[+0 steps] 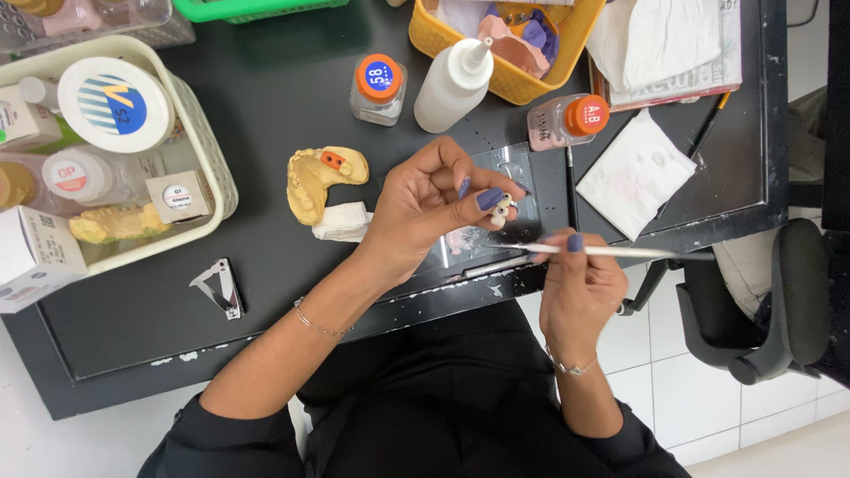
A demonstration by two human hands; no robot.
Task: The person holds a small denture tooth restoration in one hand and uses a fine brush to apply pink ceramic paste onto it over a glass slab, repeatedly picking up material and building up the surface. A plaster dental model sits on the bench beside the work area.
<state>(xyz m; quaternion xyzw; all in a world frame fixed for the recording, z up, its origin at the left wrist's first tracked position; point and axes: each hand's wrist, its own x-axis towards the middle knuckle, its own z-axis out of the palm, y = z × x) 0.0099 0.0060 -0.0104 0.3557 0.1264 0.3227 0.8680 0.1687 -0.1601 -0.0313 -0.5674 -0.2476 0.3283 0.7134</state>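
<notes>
My left hand (425, 208) pinches a small white tooth-shaped piece (502, 209) between thumb and fingertips, above a clear glass slab (522, 173) on the dark table. My right hand (577, 288) grips a thin white-handled brush (620, 252) that lies almost level, its tip pointing left just under the small piece. A yellow plaster jaw model (314, 177) with an orange spot lies left of my left hand, beside a wad of white tissue (343, 221).
Two small orange-capped jars (379, 87) (567, 119) and a white squeeze bottle (453, 84) stand behind the slab. A cream basket (212, 168) of jars and boxes sits at left, a yellow basket (509, 80) at back, a folded napkin (633, 173) at right, a metal clip tool (220, 288) near the front edge.
</notes>
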